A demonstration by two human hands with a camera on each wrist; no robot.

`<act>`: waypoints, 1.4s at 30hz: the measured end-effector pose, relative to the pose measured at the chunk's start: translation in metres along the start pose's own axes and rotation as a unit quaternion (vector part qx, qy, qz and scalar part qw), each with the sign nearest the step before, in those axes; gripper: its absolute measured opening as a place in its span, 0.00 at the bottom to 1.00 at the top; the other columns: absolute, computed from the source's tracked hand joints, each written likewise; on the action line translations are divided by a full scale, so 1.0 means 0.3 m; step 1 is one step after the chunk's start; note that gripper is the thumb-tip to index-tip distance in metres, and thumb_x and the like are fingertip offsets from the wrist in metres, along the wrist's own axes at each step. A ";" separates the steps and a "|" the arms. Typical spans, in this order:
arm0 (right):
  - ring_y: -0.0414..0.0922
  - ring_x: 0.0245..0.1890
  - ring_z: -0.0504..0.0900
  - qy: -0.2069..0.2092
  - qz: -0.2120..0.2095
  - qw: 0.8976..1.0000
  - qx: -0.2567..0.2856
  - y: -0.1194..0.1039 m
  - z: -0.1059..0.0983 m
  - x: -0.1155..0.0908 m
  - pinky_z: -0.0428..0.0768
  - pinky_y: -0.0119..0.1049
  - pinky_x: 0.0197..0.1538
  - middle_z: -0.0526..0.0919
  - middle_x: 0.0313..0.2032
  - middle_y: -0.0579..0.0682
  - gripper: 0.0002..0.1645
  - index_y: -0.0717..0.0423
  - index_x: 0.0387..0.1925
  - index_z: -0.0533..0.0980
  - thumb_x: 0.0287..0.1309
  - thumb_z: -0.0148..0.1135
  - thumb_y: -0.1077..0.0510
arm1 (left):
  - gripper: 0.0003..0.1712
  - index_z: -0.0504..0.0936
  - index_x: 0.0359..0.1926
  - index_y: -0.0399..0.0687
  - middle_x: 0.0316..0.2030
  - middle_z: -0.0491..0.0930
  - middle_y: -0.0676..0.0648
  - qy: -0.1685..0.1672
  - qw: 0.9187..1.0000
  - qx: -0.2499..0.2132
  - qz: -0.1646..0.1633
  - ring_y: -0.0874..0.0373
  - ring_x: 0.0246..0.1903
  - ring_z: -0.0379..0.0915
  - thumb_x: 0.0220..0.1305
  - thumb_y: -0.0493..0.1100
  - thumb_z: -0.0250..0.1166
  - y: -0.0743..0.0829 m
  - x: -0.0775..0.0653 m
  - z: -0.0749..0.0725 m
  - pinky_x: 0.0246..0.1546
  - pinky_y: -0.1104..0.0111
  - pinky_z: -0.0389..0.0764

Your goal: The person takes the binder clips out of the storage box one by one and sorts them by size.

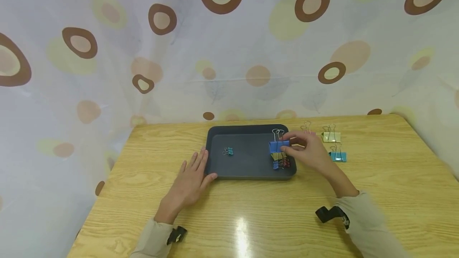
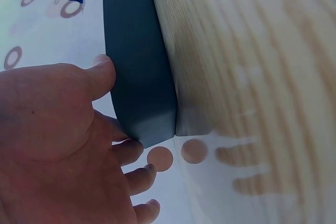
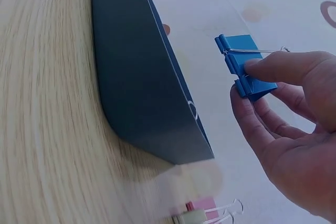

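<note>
My right hand (image 1: 311,151) pinches a large blue binder clip (image 1: 275,146) between thumb and fingers above the right side of a dark tray (image 1: 247,170). In the right wrist view the blue clip (image 3: 242,44) is tilted, its wire handles toward the hand. Below it in the tray lie an olive-yellow binder clip (image 1: 277,157), a small blue one (image 1: 275,166) and small red ones (image 1: 286,163), partly overlapping. Small teal clips (image 1: 230,151) lie left of the tray's middle. My left hand (image 1: 189,182), fingers extended, touches the tray's left wall (image 2: 139,77).
Right of the tray on the wooden table (image 1: 387,178) lie a pale yellow binder clip (image 1: 331,137), a light blue one (image 1: 338,156) and a pink one (image 1: 313,133), mostly behind my right hand. A patterned curtain (image 1: 236,102) hangs along the table's back edge.
</note>
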State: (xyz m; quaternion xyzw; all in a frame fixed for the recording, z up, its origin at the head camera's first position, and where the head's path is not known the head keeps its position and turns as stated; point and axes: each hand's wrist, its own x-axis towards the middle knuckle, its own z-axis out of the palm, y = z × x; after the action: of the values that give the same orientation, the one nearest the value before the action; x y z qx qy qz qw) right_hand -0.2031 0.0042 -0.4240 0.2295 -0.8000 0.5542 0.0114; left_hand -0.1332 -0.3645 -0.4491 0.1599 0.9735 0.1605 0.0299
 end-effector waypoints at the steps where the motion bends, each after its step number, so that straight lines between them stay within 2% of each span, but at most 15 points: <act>1: 0.46 0.44 0.85 0.004 -0.003 1.000 -0.001 0.002 -0.011 -0.005 0.84 0.28 0.48 0.84 0.47 0.62 0.12 0.67 0.48 0.82 0.63 0.69 0.68 | 0.46 0.44 0.81 0.36 0.81 0.40 0.39 -0.001 1.000 0.000 0.000 0.38 0.79 0.40 0.81 0.61 0.48 0.000 0.001 -0.002 0.74 0.38 0.47; 9: 0.34 0.45 0.85 0.040 0.022 0.999 -0.030 -0.013 -0.095 -0.040 0.85 0.30 0.40 0.83 0.50 0.62 0.14 0.67 0.50 0.81 0.66 0.69 0.64 | 0.45 0.45 0.81 0.35 0.81 0.41 0.38 0.002 1.000 0.000 0.003 0.38 0.79 0.40 0.81 0.60 0.48 -0.006 0.006 -0.001 0.74 0.38 0.47; 14: 0.30 0.46 0.84 0.058 0.022 0.997 -0.039 -0.019 -0.140 -0.044 0.83 0.26 0.45 0.83 0.50 0.57 0.16 0.67 0.52 0.81 0.66 0.69 0.63 | 0.45 0.44 0.81 0.36 0.81 0.41 0.39 0.002 1.000 -0.001 0.002 0.38 0.79 0.40 0.81 0.61 0.48 -0.008 0.006 0.000 0.74 0.38 0.47; 21: 0.29 0.48 0.83 0.093 0.020 0.995 -0.042 0.001 -0.220 -0.068 0.83 0.24 0.44 0.83 0.48 0.39 0.17 0.68 0.54 0.80 0.67 0.68 0.63 | 0.45 0.46 0.81 0.35 0.81 0.42 0.39 0.011 1.000 0.007 0.008 0.38 0.79 0.41 0.81 0.61 0.47 -0.006 0.011 -0.001 0.74 0.39 0.48; 31: 0.27 0.46 0.84 0.120 0.043 0.991 -0.048 0.049 -0.297 -0.089 0.83 0.23 0.43 0.81 0.49 0.37 0.18 0.68 0.55 0.79 0.67 0.68 0.63 | 0.45 0.46 0.81 0.35 0.81 0.42 0.38 0.009 1.000 0.004 0.009 0.37 0.78 0.42 0.81 0.60 0.48 -0.004 0.011 -0.005 0.74 0.38 0.49; 36: 0.27 0.45 0.84 0.142 0.064 0.986 -0.056 0.065 -0.321 -0.099 0.81 0.21 0.44 0.81 0.50 0.36 0.18 0.64 0.55 0.80 0.68 0.68 0.61 | 0.45 0.44 0.81 0.36 0.81 0.40 0.39 0.006 1.000 0.004 0.008 0.38 0.79 0.41 0.81 0.62 0.47 -0.009 0.006 -0.001 0.74 0.39 0.48; 39: 0.28 0.45 0.84 0.154 0.064 0.984 -0.062 0.075 -0.334 -0.108 0.80 0.20 0.46 0.82 0.50 0.38 0.17 0.63 0.55 0.81 0.68 0.68 0.61 | 0.46 0.44 0.81 0.37 0.81 0.40 0.39 0.004 1.000 0.005 0.005 0.39 0.79 0.40 0.81 0.62 0.47 -0.010 0.001 -0.001 0.75 0.39 0.47; 42: 0.28 0.46 0.83 0.163 0.067 0.982 -0.064 0.085 -0.353 -0.118 0.79 0.18 0.46 0.82 0.49 0.35 0.18 0.65 0.55 0.80 0.67 0.68 0.61 | 0.46 0.44 0.81 0.36 0.81 0.40 0.39 0.005 1.000 0.007 0.006 0.38 0.79 0.41 0.81 0.62 0.47 -0.010 -0.001 0.000 0.74 0.39 0.48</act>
State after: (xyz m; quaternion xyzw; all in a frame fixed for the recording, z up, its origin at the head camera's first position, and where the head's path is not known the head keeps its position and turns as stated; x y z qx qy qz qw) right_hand -0.2060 0.1184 -0.4156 0.0806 -0.8348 0.5314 0.1190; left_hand -0.1337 -0.3675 -0.4501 0.1649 0.9739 0.1544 0.0234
